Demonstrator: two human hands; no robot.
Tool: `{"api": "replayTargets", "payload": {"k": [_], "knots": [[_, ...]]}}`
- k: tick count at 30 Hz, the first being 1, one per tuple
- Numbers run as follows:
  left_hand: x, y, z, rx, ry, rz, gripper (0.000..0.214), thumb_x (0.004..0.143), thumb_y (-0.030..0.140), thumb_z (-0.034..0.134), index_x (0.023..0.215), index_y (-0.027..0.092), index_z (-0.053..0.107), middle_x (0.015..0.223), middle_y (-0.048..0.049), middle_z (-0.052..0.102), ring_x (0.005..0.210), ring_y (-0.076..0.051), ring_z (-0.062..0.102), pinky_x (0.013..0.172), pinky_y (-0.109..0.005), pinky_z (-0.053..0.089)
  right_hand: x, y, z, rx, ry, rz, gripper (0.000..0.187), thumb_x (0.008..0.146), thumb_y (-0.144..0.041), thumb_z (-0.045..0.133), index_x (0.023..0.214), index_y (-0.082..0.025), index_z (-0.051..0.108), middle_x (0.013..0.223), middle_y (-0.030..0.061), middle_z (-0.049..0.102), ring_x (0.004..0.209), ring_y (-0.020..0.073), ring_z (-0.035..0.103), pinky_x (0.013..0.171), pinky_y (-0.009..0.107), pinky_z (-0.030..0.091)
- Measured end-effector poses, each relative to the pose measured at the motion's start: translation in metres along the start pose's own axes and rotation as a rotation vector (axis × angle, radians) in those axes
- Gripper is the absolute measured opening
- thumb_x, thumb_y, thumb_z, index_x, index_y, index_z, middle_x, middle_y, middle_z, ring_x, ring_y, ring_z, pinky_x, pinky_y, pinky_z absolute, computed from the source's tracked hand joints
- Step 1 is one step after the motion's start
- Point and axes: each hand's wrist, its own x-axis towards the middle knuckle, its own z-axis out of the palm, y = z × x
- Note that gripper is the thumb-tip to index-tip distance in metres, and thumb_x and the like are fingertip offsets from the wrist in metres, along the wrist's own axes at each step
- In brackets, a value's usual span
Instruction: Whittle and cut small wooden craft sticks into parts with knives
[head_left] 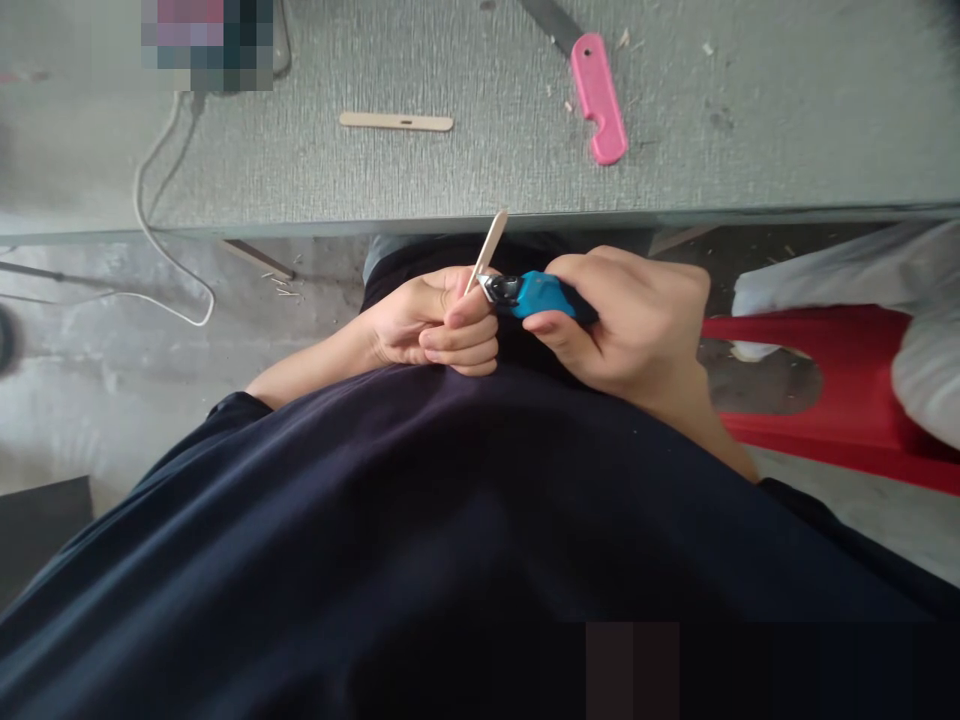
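Note:
My left hand (454, 325) is closed around the lower end of a wooden craft stick (491, 243), which tilts up and to the right. In my right hand (630, 315) is a blue and black utility knife (546, 293), its handle wrapped by my fingers. The knife's metal tip touches or almost touches the stick just above my left fingers; the exact contact is too small to make out. Both hands are in front of my dark shirt, just below the table edge. On the table lies a second craft stick (375, 121) with a small dark slot in it.
A pink-handled folding knife (600, 100) lies unfolded on the grey table (262, 170), with wood shavings around it. A white cable (142, 190) hangs over the edge at left. A red stool (847, 380) stands at right, beside whitish material (934, 350). Chips lie on the floor.

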Motion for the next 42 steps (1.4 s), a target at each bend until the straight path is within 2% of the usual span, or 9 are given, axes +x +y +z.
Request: {"api": "replayTargets", "payload": {"k": [10, 17, 24, 29, 34, 38, 42], "knots": [[0.0, 0.0, 0.001, 0.1, -0.022, 0.042, 0.059, 0.092, 0.04, 0.078, 0.053, 0.018, 0.039, 0.036, 0.0063, 0.036, 0.032, -0.004, 0.033, 0.045, -0.023, 0.035, 0.001, 0.0, -0.004, 0.038, -0.015, -0.025, 0.061, 0.107, -0.072, 0.045, 0.1, -0.019, 0.073, 0.074, 0.008, 0.066, 0.062, 0.0199, 0.058, 0.058, 0.037, 0.031], [-0.001, -0.002, 0.009, 0.22, 0.159, 0.081, 0.058, 0.088, 0.049, 0.083, 0.057, 0.019, 0.043, 0.037, 0.0078, 0.034, 0.034, -0.003, 0.031, 0.045, -0.022, 0.032, 0.0, 0.001, -0.008, 0.051, -0.037, -0.045, 0.058, 0.107, -0.071, 0.047, 0.1, -0.019, 0.073, 0.075, 0.0079, 0.067, 0.062, 0.0198, 0.059, 0.058, 0.038, 0.033], [-0.003, -0.002, 0.01, 0.228, 0.19, 0.105, 0.048, 0.091, 0.039, 0.08, 0.061, 0.019, 0.049, 0.04, 0.0085, 0.035, 0.037, -0.002, 0.029, 0.047, -0.02, 0.03, -0.001, 0.006, -0.007, 0.06, -0.058, -0.069, 0.057, 0.107, -0.07, 0.048, 0.098, -0.019, 0.071, 0.074, 0.0069, 0.065, 0.063, 0.0197, 0.059, 0.058, 0.038, 0.033], [-0.003, -0.002, 0.01, 0.216, 0.181, 0.064, 0.048, 0.091, 0.039, 0.08, 0.061, 0.018, 0.049, 0.04, 0.008, 0.035, 0.036, -0.002, 0.03, 0.046, -0.019, 0.03, -0.003, 0.011, -0.005, 0.062, -0.083, -0.063, 0.057, 0.106, -0.072, 0.047, 0.098, -0.021, 0.069, 0.075, 0.0063, 0.065, 0.065, 0.02, 0.059, 0.059, 0.038, 0.034], [-0.001, 0.001, 0.011, 0.157, 0.19, -0.009, 0.047, 0.087, 0.033, 0.083, 0.059, 0.018, 0.047, 0.039, 0.0087, 0.032, 0.035, -0.001, 0.028, 0.044, -0.018, 0.028, -0.005, 0.014, -0.003, 0.067, -0.102, -0.044, 0.064, 0.106, -0.078, 0.036, 0.1, -0.023, 0.069, 0.077, 0.0055, 0.065, 0.064, 0.02, 0.059, 0.06, 0.038, 0.035], [0.001, 0.002, 0.008, 0.065, 0.182, -0.07, 0.043, 0.084, 0.025, 0.082, 0.059, 0.018, 0.047, 0.039, 0.0089, 0.029, 0.035, -0.002, 0.024, 0.041, -0.018, 0.025, -0.004, 0.012, -0.003, 0.09, -0.159, 0.017, 0.067, 0.105, -0.08, 0.034, 0.108, -0.024, 0.071, 0.083, 0.0074, 0.069, 0.07, 0.0222, 0.063, 0.064, 0.038, 0.039], [0.002, 0.002, 0.004, 0.023, 0.138, -0.113, 0.045, 0.084, 0.025, 0.081, 0.06, 0.019, 0.044, 0.038, 0.0086, 0.026, 0.033, -0.002, 0.02, 0.039, -0.018, 0.022, -0.004, 0.01, -0.003, 0.109, -0.2, 0.067, 0.071, 0.103, -0.083, 0.032, 0.113, -0.026, 0.072, 0.088, 0.0093, 0.071, 0.077, 0.0257, 0.066, 0.067, 0.039, 0.041]]}}
